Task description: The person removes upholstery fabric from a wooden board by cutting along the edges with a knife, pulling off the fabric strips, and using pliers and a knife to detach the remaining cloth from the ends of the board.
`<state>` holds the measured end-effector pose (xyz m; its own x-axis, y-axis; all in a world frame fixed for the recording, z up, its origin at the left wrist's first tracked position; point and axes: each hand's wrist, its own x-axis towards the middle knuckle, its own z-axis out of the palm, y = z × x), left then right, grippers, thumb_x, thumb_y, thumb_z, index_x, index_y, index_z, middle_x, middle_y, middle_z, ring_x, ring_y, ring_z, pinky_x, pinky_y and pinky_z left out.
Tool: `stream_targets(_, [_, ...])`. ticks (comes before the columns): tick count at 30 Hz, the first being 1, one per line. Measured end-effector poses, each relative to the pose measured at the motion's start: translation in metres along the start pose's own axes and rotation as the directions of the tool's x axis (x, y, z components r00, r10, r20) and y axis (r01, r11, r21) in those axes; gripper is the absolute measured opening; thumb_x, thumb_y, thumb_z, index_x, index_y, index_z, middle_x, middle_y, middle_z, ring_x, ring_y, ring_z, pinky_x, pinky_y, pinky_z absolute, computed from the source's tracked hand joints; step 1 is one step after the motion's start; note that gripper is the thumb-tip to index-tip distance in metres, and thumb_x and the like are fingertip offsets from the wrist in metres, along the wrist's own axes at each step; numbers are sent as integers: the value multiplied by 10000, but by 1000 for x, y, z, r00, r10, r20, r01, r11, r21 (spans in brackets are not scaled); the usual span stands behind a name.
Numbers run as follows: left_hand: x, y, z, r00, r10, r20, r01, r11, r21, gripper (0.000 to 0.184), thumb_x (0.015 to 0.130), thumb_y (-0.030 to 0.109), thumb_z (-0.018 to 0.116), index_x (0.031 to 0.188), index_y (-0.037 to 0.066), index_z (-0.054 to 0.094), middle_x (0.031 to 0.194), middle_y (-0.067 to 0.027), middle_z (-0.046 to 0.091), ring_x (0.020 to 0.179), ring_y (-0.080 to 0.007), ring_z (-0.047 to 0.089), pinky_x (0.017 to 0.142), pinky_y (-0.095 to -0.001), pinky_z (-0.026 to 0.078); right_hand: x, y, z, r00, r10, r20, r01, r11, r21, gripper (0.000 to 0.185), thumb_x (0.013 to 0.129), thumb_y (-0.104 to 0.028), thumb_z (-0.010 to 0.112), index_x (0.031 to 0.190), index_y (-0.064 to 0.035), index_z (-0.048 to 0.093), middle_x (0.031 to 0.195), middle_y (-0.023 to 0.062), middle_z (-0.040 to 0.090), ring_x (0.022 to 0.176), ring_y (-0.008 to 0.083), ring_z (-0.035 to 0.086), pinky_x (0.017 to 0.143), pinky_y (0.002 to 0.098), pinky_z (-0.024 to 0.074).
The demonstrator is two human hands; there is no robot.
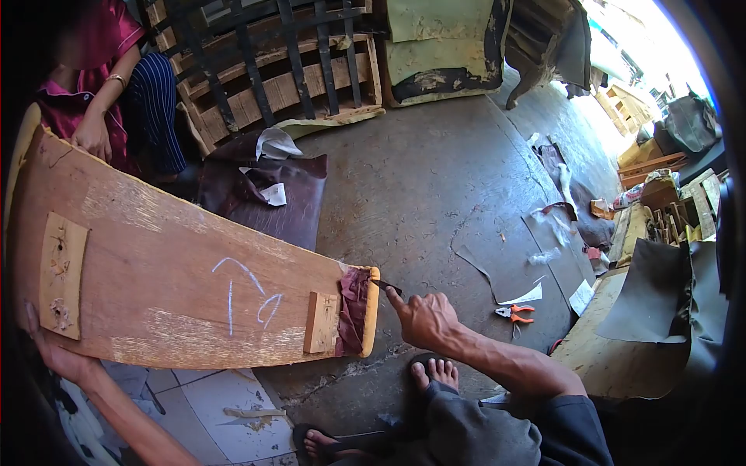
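Note:
A long plywood panel [171, 264] with chalk-like marks and yellow foam along its edges slants across the left. My left hand [58, 353] grips its lower left edge, the fingers partly hidden. At the panel's narrow right end, a strip of maroon leather-like cover [354, 311] is attached beside the yellow foam edge [372, 314]. My right hand [427, 318] is closed around a small dark knife-like tool [386, 286], the index finger stretched along it. Its pointed tip touches the foam's upper corner. The tool's handle is hidden in my palm.
Another person's hand [93, 136] is by the panel's far edge. A wooden frame with black straps [272, 78] stands behind. Maroon cover material [287, 194], orange-handled pliers [515, 313] and scraps lie on the floor. Dark sheet material [645, 295] hangs at right.

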<state>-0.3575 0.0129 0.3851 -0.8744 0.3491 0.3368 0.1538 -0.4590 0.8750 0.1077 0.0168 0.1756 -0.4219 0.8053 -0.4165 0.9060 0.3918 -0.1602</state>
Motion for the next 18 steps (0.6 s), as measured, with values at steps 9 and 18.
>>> stream_targets(9, [4,1,-1,999,28,23,-28,1000,12,561,1009,329,437,1472,14,413,1549,-176,343,1407,-317,387,1156,-453,330,18,-4,2,994,-71,79,75,996,-52,541,945,-131,473,1455,37,409,766,180,697,648,322,698,517,409,530])
stream_targets(18, [30,-37,-17,995,-93,48,95,995,-42,598,966,359,503,1453,20,428,1493,-169,417,1370,-322,427,1133,-457,356,28,1,33,997,65,44,-72,980,185,689,825,-141,572,1494,-159,409,778,203,692,701,388,694,593,462,551])
